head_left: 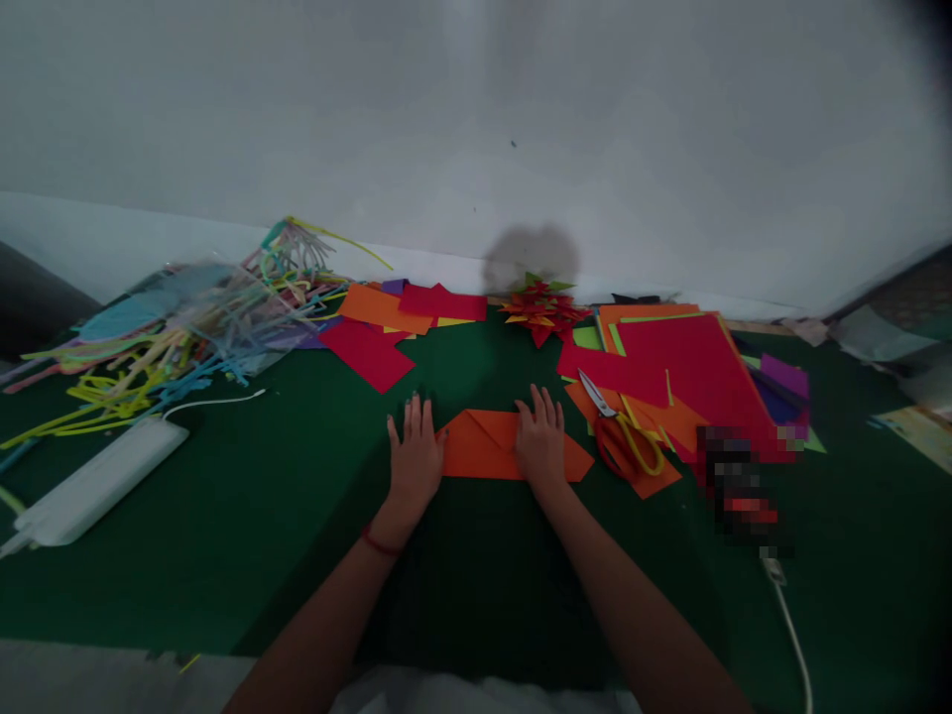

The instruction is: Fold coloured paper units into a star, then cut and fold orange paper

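Observation:
A folded orange sheet of paper (483,458) lies flat on the green table, with slanted ends and a triangular flap along its top. My left hand (416,458) rests at its left end, fingers stretched out and apart, the thumb side touching the edge. Toward the right end, my right hand (541,438) lies flat on the paper with its fingers spread. Neither hand grips anything. Just right of the paper are scissors (629,443) with red and yellow handles, lying on orange paper pieces.
Behind stands a red and orange folded-paper cluster (541,307). Red sheets (684,362) are stacked at right, near a pixelated object with a white cable (795,625). Left are pipe cleaners (134,382) and a white power strip (104,481). Red paper (370,352) lies back left.

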Tool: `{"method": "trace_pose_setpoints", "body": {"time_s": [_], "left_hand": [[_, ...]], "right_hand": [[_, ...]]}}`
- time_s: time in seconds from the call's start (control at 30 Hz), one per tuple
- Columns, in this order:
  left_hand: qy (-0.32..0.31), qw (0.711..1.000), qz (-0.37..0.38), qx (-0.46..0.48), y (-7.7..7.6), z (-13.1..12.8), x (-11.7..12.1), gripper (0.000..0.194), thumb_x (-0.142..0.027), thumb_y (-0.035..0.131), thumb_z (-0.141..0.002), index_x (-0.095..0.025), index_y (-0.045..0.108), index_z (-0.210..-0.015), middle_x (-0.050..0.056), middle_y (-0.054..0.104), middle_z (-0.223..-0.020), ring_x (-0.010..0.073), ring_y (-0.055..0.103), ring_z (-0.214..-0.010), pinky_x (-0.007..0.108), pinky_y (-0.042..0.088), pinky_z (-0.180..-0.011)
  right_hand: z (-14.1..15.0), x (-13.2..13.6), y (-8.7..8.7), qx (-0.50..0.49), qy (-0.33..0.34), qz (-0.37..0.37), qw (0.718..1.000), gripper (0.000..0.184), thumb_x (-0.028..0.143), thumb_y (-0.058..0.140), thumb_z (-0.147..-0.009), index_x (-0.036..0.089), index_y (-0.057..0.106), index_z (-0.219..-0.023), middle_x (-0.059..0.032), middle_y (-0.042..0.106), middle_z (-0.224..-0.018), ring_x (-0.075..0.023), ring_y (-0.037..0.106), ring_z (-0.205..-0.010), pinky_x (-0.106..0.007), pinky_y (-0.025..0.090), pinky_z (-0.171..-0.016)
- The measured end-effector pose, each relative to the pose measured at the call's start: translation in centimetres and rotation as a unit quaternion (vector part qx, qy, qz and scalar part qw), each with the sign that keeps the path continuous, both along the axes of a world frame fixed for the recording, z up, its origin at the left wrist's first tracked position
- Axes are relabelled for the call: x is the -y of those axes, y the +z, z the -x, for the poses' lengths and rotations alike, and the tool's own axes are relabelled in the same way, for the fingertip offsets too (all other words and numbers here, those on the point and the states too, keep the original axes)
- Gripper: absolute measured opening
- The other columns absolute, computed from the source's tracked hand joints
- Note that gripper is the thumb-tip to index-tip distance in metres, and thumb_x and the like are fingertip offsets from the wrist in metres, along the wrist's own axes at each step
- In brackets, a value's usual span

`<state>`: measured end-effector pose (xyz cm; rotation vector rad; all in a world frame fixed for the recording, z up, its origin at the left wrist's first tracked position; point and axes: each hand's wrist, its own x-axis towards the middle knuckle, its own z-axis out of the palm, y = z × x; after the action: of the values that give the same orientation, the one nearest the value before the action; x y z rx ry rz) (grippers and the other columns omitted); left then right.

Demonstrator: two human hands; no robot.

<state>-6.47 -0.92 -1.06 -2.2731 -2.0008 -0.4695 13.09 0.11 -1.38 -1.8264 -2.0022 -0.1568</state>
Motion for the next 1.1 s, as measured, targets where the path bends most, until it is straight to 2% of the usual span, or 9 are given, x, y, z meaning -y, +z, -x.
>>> {"method": "trace_pose_setpoints", "body": {"time_s": [0.1, 0.2, 0.27, 0.4, 0.5, 0.63, 0.77, 0.97, 1.1], "left_hand": [[0.005, 1.0, -0.008, -0.01, 0.8, 0.0, 0.0, 0.05, -0.029, 0.023, -0.092, -0.004, 0.028, -0.135, 0.018, 0.022, -0.143, 0.0287, 0.017, -0.132, 0.056, 0.008, -0.104], [0.002, 1.0, -0.022, -0.01, 2.1, -1.5, 0.7, 0.048, -0.024, 0.023, -0.091, -0.005, 0.028, -0.135, 0.017, 0.02, -0.144, 0.0281, 0.014, -0.133, 0.056, 0.007, -0.105], [-0.045, 0.999, -0.018, -0.012, 2.6, -3.2, 1.5, 0.047, -0.021, 0.025, -0.091, -0.006, 0.027, -0.136, 0.015, 0.019, -0.145, 0.0254, 0.012, -0.134, 0.051, 0.01, -0.107], [-0.164, 0.986, 0.021, -0.007, 1.7, -6.9, 3.3, 0.049, -0.025, 0.026, -0.091, -0.01, 0.023, -0.137, 0.009, 0.019, -0.146, 0.0218, 0.013, -0.134, 0.044, 0.018, -0.107], [-0.19, 0.98, 0.053, -0.005, 0.2, -8.3, 3.7, 0.048, -0.031, 0.023, -0.092, -0.012, 0.029, -0.135, 0.01, 0.026, -0.143, 0.023, 0.018, -0.133, 0.045, 0.021, -0.105], [-0.207, 0.976, 0.061, -0.007, -0.7, -8.3, 3.4, 0.049, -0.034, 0.022, -0.092, -0.014, 0.029, -0.136, 0.009, 0.023, -0.144, 0.0232, 0.017, -0.133, 0.046, 0.021, -0.105], [-0.202, 0.977, 0.064, -0.011, -0.6, -8.1, 3.4, 0.049, -0.031, 0.023, -0.091, -0.013, 0.027, -0.137, 0.009, 0.022, -0.145, 0.0235, 0.017, -0.133, 0.046, 0.02, -0.105], [-0.195, 0.978, 0.068, -0.004, -0.6, -8.4, 3.5, 0.05, -0.032, 0.024, -0.091, -0.015, 0.025, -0.137, 0.009, 0.021, -0.145, 0.0231, 0.016, -0.133, 0.046, 0.019, -0.105], [-0.202, 0.976, 0.083, 0.016, 0.0, -8.2, 3.6, 0.049, -0.03, 0.027, -0.091, -0.018, 0.023, -0.138, 0.008, 0.02, -0.146, 0.0238, 0.017, -0.133, 0.048, 0.018, -0.105]], "right_hand": [[0.0, -0.1, -0.2, -0.007, -0.007, 0.0, 1.0, 0.034, 0.012, 0.032, -0.087, 0.013, 0.054, -0.113, -0.0148, 0.033, -0.139, -0.0261, 0.019, -0.132, -0.048, 0.017, -0.104], [0.1, -0.3, -0.4, -0.032, -0.015, -0.004, 0.999, 0.033, 0.016, 0.03, -0.089, 0.014, 0.055, -0.11, -0.014, 0.036, -0.137, -0.0248, 0.023, -0.13, -0.046, 0.021, -0.103], [0.0, -0.5, -0.4, -0.053, -0.025, -0.009, 0.998, 0.033, 0.018, 0.029, -0.09, 0.014, 0.056, -0.108, -0.014, 0.039, -0.136, -0.0244, 0.026, -0.129, -0.045, 0.023, -0.102], [-0.3, -0.6, -0.7, -0.073, -0.022, -0.016, 0.997, 0.033, 0.019, 0.029, -0.09, 0.014, 0.056, -0.108, -0.0151, 0.04, -0.135, -0.0248, 0.027, -0.129, -0.047, 0.024, -0.101], [-0.3, -0.5, -0.8, -0.081, -0.009, -0.021, 0.996, 0.033, 0.018, 0.029, -0.09, 0.014, 0.055, -0.11, -0.0155, 0.038, -0.136, -0.0247, 0.025, -0.13, -0.048, 0.025, -0.101], [-0.3, -0.4, -0.5, -0.119, 0.011, -0.038, 0.992, 0.034, 0.019, 0.028, -0.091, 0.015, 0.055, -0.11, -0.0141, 0.038, -0.136, -0.0241, 0.024, -0.13, -0.049, 0.026, -0.101], [-0.9, -0.2, 0.3, -0.237, 0.033, -0.065, 0.969, 0.029, 0.025, 0.033, -0.09, 0.019, 0.056, -0.107, -0.0101, 0.041, -0.133, -0.0209, 0.031, -0.126, -0.043, 0.033, -0.099], [-4.1, 0.6, 0.2, -0.408, -0.03, -0.06, 0.911, 0.028, 0.032, 0.034, -0.089, 0.018, 0.055, -0.1, -0.0113, 0.051, -0.12, -0.0197, 0.046, -0.114, -0.039, 0.039, -0.093], [-5.3, 1.6, 0.0, -0.4, -0.058, -0.047, 0.914, 0.033, 0.031, 0.025, -0.091, 0.017, 0.053, -0.102, -0.012, 0.053, -0.115, -0.0194, 0.047, -0.112, -0.04, 0.037, -0.094]]}}
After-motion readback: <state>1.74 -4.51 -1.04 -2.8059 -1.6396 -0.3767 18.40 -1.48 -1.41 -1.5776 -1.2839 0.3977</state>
